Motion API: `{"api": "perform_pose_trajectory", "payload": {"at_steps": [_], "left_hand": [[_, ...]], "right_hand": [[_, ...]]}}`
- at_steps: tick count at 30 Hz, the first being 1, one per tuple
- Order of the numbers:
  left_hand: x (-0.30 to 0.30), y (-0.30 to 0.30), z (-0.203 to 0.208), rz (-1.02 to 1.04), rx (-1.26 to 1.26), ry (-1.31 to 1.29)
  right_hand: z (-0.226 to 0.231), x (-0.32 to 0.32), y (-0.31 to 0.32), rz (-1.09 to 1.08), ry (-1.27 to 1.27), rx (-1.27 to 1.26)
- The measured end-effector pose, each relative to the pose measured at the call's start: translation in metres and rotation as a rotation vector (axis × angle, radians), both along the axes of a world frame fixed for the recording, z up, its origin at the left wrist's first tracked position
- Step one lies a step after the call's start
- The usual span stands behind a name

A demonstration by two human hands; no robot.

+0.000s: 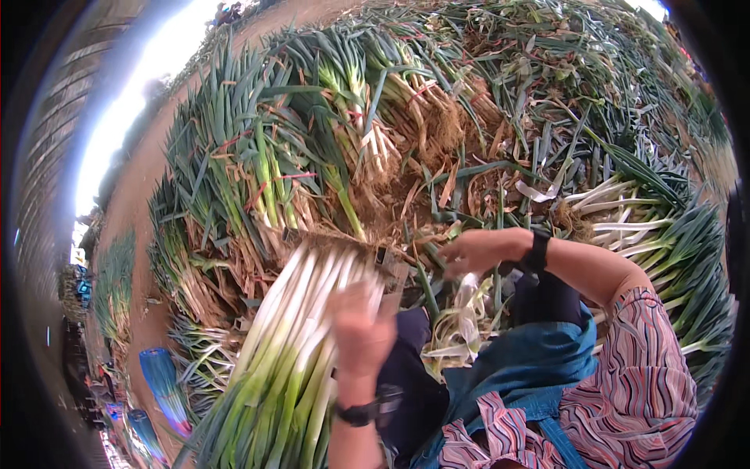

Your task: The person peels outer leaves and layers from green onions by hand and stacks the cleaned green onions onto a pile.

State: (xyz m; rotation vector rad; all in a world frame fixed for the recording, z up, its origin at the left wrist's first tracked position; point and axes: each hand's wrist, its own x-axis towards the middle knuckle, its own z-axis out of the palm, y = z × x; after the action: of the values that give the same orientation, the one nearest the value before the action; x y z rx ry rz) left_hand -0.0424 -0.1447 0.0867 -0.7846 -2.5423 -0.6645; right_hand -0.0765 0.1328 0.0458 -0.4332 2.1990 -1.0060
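Note:
My left hand (363, 328), smeared by motion, is over the right side of a pile of cleaned long green onions (293, 328). Their white root ends point away from me and the green leaves run down to the lower left. Whether those fingers hold a stalk cannot be made out. My right hand (480, 252) reaches leftward above the ground debris, its fingers loosely stretched and apart, with nothing visible in them. Stripped pale peelings (461, 320) lie below it, between my knees. Both wrists wear dark bands.
Upright bundles of untrimmed green onions (226, 156), tied with red strips, stand in a row ahead and left. More onions (641, 227) lie at the right. Discarded leaves (547, 62) cover the far ground. Blue-wrapped bundles (162, 383) are at lower left, beside a dirt path (144, 211).

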Motion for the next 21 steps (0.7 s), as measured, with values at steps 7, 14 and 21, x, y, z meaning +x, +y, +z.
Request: {"api": "perform_pose_trajectory", "payload": {"at_steps": [7,14,21], "left_hand": [[-0.027,0.100,-0.039,-0.536,-0.093,-0.300],[-0.063,0.135,-0.027,-0.336,0.211,-0.577],[-0.121,0.122,-0.005,-0.074,1.022,-1.157]], "right_hand": [[-0.110,-0.098,0.050,-0.156,0.061,0.182],[-0.214,-0.224,0.003,-0.258,0.100,0.031],[-0.224,-0.406,-0.087,-0.381,0.758,0.050]]}}
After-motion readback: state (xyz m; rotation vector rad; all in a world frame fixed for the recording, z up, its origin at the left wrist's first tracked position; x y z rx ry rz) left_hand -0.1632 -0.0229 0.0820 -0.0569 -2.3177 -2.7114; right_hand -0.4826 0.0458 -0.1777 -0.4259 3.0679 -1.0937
